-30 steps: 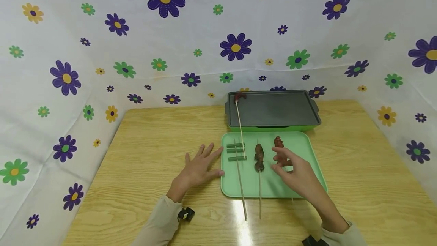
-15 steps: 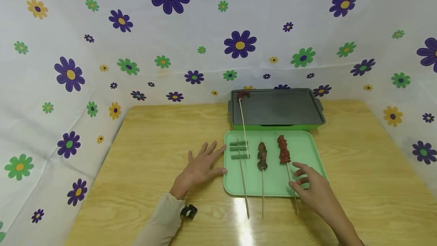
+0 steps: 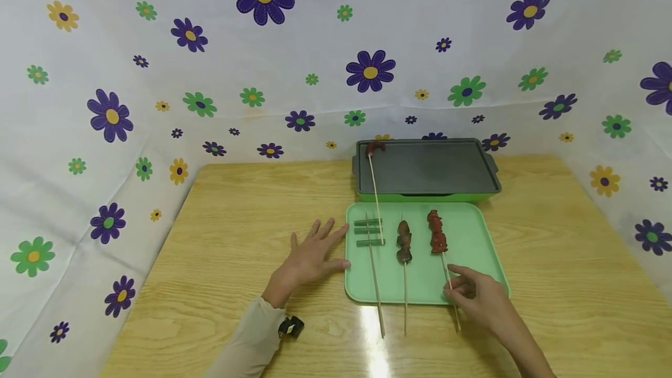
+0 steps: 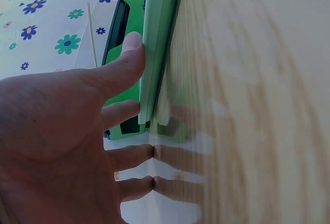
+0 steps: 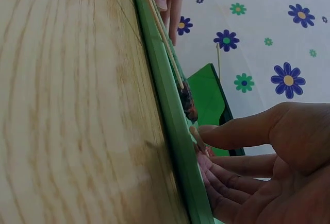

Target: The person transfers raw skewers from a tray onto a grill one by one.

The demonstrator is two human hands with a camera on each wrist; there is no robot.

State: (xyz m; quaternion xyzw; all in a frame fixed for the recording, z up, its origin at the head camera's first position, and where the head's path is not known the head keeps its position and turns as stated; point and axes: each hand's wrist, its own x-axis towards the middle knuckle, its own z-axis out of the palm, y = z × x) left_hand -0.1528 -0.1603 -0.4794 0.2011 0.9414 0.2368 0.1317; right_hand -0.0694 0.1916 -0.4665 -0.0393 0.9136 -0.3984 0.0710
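Observation:
In the head view my left hand (image 3: 307,261) lies spread on the table, its thumb and index finger at the left edge of the green tray (image 3: 420,291). The left wrist view shows that thumb against the tray's side. My right hand (image 3: 483,296) pinches the stick of a red meat skewer (image 3: 438,237) between thumb and fingers, near the tray's front right corner. Beside it lies a dark brown meat skewer (image 3: 403,244). Further left is a skewer with several short green pieces (image 3: 370,243). All three sticks reach past the tray's front edge.
Behind the tray stands a dark griddle (image 3: 436,165) with a green base. On its left end lies a curled reddish piece (image 3: 374,148) on a stick that slants down over the tray. A flowered cloth (image 3: 315,34) hangs around the wooden table (image 3: 236,209).
My right hand has drawn back from over the red meat skewer's chunks to its stick, and its fingers have closed there. My left hand has stayed at the tray's edge.

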